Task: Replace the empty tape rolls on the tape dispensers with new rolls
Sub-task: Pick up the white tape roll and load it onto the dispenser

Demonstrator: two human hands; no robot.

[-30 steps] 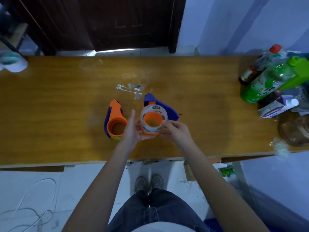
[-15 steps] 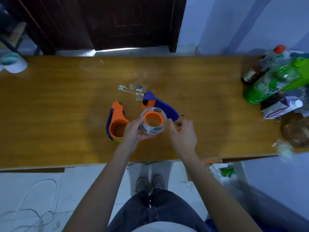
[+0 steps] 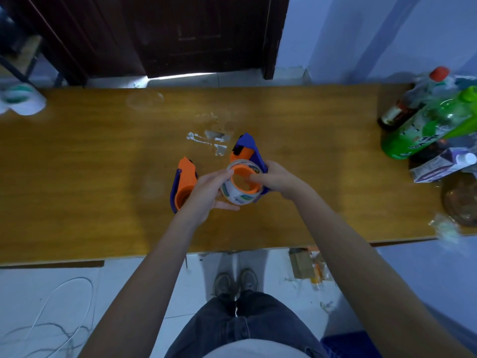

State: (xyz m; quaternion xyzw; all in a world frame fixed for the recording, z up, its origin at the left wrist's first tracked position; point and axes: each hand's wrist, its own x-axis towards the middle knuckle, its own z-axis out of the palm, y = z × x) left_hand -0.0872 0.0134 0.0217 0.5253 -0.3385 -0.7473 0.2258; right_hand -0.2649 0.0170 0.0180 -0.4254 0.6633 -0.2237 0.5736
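A blue and orange tape dispenser (image 3: 247, 148) is lifted above the middle of the wooden table (image 3: 77, 177), with a clear tape roll (image 3: 238, 195) seated around its orange hub. My left hand (image 3: 206, 192) cups the roll from the left and below. My right hand (image 3: 277, 178) grips the dispenser's blue body, one finger reaching into the hub. A second orange and blue dispenser (image 3: 183, 183) lies on the table just left of my left hand, its hub bare.
Bottles (image 3: 423, 125) and a carton (image 3: 438, 169) crowd the table's right end, with a brown round dish (image 3: 462, 200) near the front corner. A white roll (image 3: 22, 100) sits at the far left. Tape scraps (image 3: 206, 139) stick to the wood behind the dispensers.
My right hand moved from beside the roll onto the dispenser body. The dispenser with its roll has tilted and risen between both hands. The other dispenser stayed put.
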